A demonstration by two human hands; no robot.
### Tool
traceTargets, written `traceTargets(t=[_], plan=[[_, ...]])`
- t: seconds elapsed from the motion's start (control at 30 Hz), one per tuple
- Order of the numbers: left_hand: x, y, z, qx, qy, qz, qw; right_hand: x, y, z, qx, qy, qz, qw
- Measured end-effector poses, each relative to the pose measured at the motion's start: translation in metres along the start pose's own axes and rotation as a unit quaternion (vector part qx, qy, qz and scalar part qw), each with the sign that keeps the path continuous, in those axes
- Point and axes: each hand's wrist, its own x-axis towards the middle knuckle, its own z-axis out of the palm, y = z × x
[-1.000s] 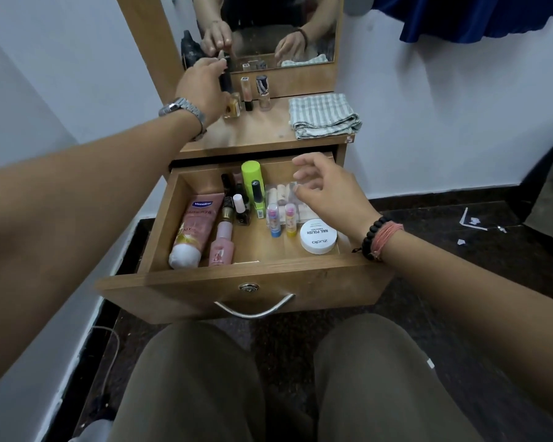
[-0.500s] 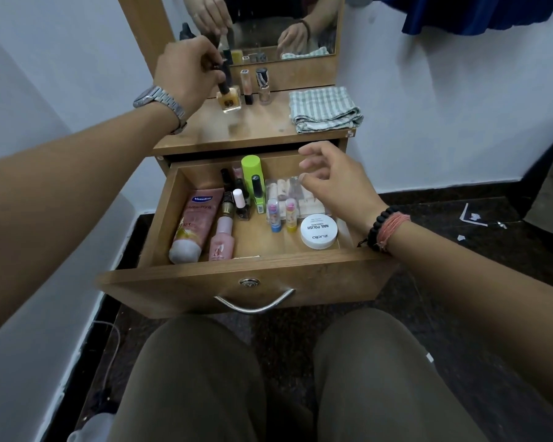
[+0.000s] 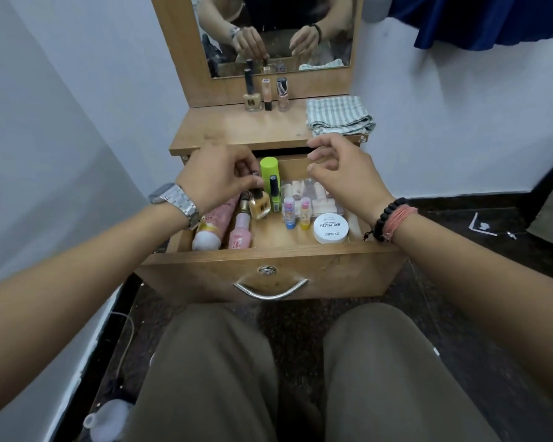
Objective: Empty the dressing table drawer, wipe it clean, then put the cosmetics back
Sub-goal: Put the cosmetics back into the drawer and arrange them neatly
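The open wooden drawer [image 3: 339, 271] holds a pink tube [image 3: 212, 223], a pink bottle [image 3: 240, 233], a green tube [image 3: 269, 169], a green polish bottle [image 3: 274, 195], two small lip balms [image 3: 289, 212], a white round tub [image 3: 330, 230] and a clear box of small items [image 3: 304, 188]. My left hand [image 3: 216, 180] is inside the drawer and pinches the cap of an amber polish bottle [image 3: 260, 205]. My right hand [image 3: 345, 177] hovers over the drawer's right side, fingers loosely curled, holding nothing. Three bottles [image 3: 266, 95] stand on the tabletop by the mirror.
A folded striped cloth [image 3: 339, 117] lies on the tabletop [image 3: 237, 129] at the right. The mirror [image 3: 278, 33] rises behind it. White walls close in on the left and behind. My knees sit just under the drawer handle [image 3: 270, 290]. Paper scraps [image 3: 482, 224] lie on the dark floor.
My left hand left one amber bottle on the tabletop, came down into the drawer and took hold of another amber bottle. My right hand stayed above the drawer's right side.
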Motion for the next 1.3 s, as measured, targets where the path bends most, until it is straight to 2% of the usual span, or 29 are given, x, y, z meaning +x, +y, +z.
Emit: traceTargets(t=[0.47, 0.73, 0.9, 1.1, 1.3], plan=[[-0.005, -0.013, 0.038, 0.098, -0.035, -0.078, 0.992, -0.002, -0.005, -0.002, -0.003, -0.003, -0.005, 1.0], [-0.002, -0.021, 0.044, 0.099, -0.026, -0.095, 0.99, -0.001, -0.001, 0.001, -0.014, -0.009, -0.004, 1.0], [-0.001, -0.022, 0.031, 0.094, 0.02, -0.081, 0.992, -0.002, 0.001, 0.004, -0.009, -0.009, 0.001, 1.0], [0.021, -0.015, 0.001, 0.098, 0.156, -0.051, 0.982, -0.006, 0.007, 0.008, -0.008, -0.017, 0.008, 1.0], [0.077, -0.025, -0.004, 0.036, 0.178, -0.059, 0.982, -0.009, 0.016, 0.016, -0.017, -0.031, 0.007, 0.999]])
